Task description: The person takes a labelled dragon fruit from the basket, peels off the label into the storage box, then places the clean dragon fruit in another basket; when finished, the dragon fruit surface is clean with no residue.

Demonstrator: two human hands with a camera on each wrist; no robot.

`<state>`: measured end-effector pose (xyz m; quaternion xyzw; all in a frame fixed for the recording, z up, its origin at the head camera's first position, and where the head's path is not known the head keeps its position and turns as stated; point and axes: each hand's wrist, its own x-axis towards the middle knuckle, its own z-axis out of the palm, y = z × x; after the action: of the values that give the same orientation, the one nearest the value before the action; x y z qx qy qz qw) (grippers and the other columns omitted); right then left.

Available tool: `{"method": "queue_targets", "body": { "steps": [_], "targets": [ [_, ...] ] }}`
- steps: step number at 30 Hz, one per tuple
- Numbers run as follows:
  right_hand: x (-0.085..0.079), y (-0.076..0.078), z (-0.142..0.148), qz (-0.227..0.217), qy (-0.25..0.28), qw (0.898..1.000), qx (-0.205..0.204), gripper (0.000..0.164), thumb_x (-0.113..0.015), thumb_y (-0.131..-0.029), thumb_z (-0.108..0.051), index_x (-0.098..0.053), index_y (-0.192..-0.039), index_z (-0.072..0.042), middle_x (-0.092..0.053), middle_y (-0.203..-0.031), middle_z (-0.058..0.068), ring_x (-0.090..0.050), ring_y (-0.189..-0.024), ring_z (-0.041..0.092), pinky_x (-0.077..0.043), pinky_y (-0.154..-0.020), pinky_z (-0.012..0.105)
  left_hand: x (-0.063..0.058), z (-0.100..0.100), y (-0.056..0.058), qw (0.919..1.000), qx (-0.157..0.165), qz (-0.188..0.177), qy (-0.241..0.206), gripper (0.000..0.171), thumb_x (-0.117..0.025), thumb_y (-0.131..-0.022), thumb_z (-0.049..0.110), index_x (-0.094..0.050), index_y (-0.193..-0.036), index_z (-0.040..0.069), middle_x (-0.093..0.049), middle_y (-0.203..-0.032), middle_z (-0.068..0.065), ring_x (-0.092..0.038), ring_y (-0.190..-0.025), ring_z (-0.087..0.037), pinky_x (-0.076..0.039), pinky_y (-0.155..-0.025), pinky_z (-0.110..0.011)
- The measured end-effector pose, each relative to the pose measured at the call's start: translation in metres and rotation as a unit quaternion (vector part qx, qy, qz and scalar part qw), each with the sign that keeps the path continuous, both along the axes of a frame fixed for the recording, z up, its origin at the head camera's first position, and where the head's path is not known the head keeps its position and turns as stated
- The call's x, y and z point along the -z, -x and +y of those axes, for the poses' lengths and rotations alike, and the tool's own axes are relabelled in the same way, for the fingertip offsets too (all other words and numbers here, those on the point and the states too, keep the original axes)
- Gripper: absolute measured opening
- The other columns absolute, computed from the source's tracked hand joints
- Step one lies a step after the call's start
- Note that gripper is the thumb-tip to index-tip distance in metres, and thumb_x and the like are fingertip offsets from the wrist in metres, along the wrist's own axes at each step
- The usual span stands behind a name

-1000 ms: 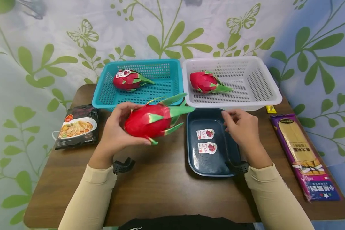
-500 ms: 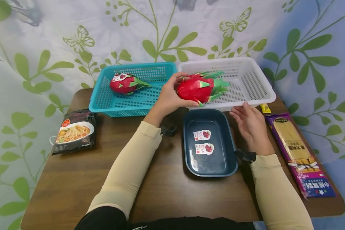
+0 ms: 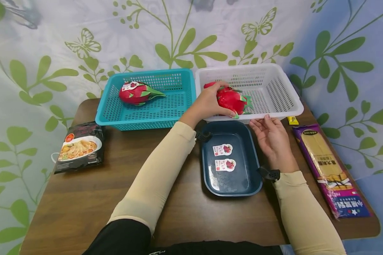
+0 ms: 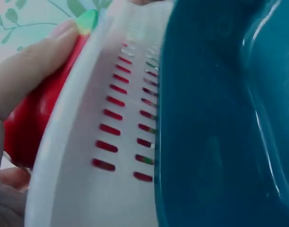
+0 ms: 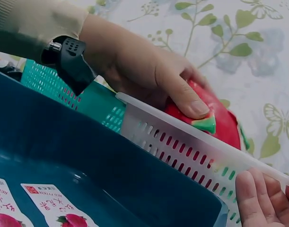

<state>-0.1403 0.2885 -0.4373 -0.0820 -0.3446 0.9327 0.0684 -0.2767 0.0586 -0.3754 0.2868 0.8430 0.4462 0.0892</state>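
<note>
Left hand (image 3: 210, 101), fingers clamped round a dragon fruit (image 3: 231, 101) in the white basket (image 3: 282, 94); right hand (image 3: 272, 138), fingers together, at its front rim — a careless release could roll it against the second fruit (image 3: 209, 85).

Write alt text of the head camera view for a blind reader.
A person's left hand holds a red, green-tipped dragon fruit inside a white perforated plastic basket; the right hand touches its rim. A teal perforated basket stands left, a dark blue tray in front.
</note>
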Motion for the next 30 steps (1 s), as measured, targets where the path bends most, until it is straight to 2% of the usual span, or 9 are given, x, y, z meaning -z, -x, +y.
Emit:
{"method": "queue_targets", "body": {
  "steps": [5, 8, 12, 18, 21, 24, 26, 28, 30],
  "targets": [
    [0.002, -0.002, 0.000, 0.001, -0.023, 1.000, 0.004, 0.049, -0.058, -0.107, -0.014, -0.046, -0.154, -0.006, -0.058, -0.141, 0.022, -0.069, -0.110, 0.030, -0.049, -0.101, 0.043, -0.002, 0.001, 0.006, 0.9971, 0.015, -0.008, 0.074, 0.105, -0.096, -0.076, 0.042, -0.039, -0.160, 0.015, -0.051, -0.148, -0.003, -0.047, -0.131, -0.018, -0.058, -0.087, -0.028],
    [0.002, -0.002, 0.000, 0.007, -0.024, 1.000, 0.004, 0.049, -0.058, -0.107, -0.014, -0.046, -0.153, -0.004, -0.062, -0.135, 0.022, -0.070, -0.108, 0.030, -0.050, -0.101, 0.043, -0.004, 0.000, 0.011, 0.9959, 0.017, -0.012, 0.088, 0.104, -0.095, -0.078, 0.039, -0.038, -0.162, 0.015, -0.050, -0.149, -0.004, -0.047, -0.132, -0.019, -0.058, -0.088, -0.029],
    [0.003, -0.001, 0.001, 0.012, -0.027, 1.000, 0.000, 0.049, -0.058, -0.107, -0.014, -0.045, -0.153, -0.004, -0.062, -0.136, 0.022, -0.070, -0.109, 0.030, -0.050, -0.101, 0.043, -0.006, -0.001, 0.015, 0.9947, 0.000, -0.010, 0.102, 0.104, -0.096, -0.079, 0.032, -0.037, -0.163, 0.015, -0.049, -0.151, -0.005, -0.047, -0.134, -0.020, -0.057, -0.091, -0.031],
    [0.004, 0.000, 0.001, 0.015, -0.033, 0.999, 0.000, 0.049, -0.058, -0.107, -0.013, -0.045, -0.154, -0.005, -0.061, -0.136, 0.023, -0.071, -0.108, 0.031, -0.051, -0.099, 0.043, -0.006, -0.005, 0.009, 0.9825, -0.021, 0.037, 0.181, 0.102, -0.095, -0.080, 0.027, -0.036, -0.163, 0.014, -0.051, -0.150, -0.009, -0.046, -0.136, -0.025, -0.057, -0.095, -0.034],
    [0.003, 0.001, 0.000, 0.018, -0.023, 1.000, -0.004, 0.049, -0.058, -0.107, -0.012, -0.044, -0.153, -0.004, -0.061, -0.134, 0.023, -0.071, -0.107, 0.031, -0.051, -0.099, 0.043, -0.009, -0.013, 0.000, 0.9772, -0.037, 0.083, 0.192, 0.096, -0.092, -0.083, 0.032, -0.039, -0.161, 0.012, -0.050, -0.151, -0.009, -0.046, -0.137, -0.024, -0.056, -0.096, -0.035],
    [0.004, 0.001, -0.001, 0.019, -0.011, 1.000, -0.011, 0.051, -0.058, -0.107, -0.011, -0.040, -0.154, -0.002, -0.063, -0.129, 0.023, -0.071, -0.106, 0.031, -0.051, -0.099, 0.043, -0.010, -0.033, -0.013, 0.9725, -0.079, 0.162, 0.147, 0.079, -0.088, -0.088, 0.034, -0.050, -0.153, 0.008, -0.055, -0.147, -0.010, -0.052, -0.131, -0.024, -0.053, -0.100, -0.033],
    [0.005, 0.001, -0.002, 0.018, -0.010, 1.000, -0.011, 0.051, -0.058, -0.107, -0.011, -0.040, -0.153, -0.001, -0.064, -0.125, 0.023, -0.072, -0.106, 0.031, -0.051, -0.098, 0.043, -0.007, -0.056, -0.022, 0.9660, -0.119, 0.217, 0.076, 0.062, -0.085, -0.091, 0.029, -0.060, -0.142, 0.004, -0.063, -0.137, -0.011, -0.060, -0.121, -0.025, -0.054, -0.097, -0.033],
    [0.005, 0.000, -0.001, 0.017, -0.018, 1.000, -0.006, 0.051, -0.059, -0.107, -0.011, -0.041, -0.153, -0.001, -0.066, -0.123, 0.022, -0.072, -0.105, 0.031, -0.051, -0.098, 0.043, 0.001, -0.085, -0.032, 0.9526, -0.153, 0.262, -0.016, 0.042, -0.080, -0.095, 0.021, -0.068, -0.129, 0.000, -0.069, -0.124, -0.014, -0.066, -0.107, -0.028, -0.057, -0.090, -0.038],
    [0.005, 0.000, -0.001, 0.018, -0.026, 1.000, -0.001, 0.051, -0.060, -0.106, -0.011, -0.042, -0.152, 0.000, -0.067, -0.122, 0.022, -0.072, -0.104, 0.031, -0.052, -0.097, 0.043, 0.013, -0.117, -0.044, 0.9317, -0.196, 0.292, -0.089, 0.028, -0.077, -0.097, 0.014, -0.071, -0.119, -0.002, -0.073, -0.111, -0.015, -0.069, -0.093, -0.029, -0.058, -0.080, -0.040]
  ]
}}
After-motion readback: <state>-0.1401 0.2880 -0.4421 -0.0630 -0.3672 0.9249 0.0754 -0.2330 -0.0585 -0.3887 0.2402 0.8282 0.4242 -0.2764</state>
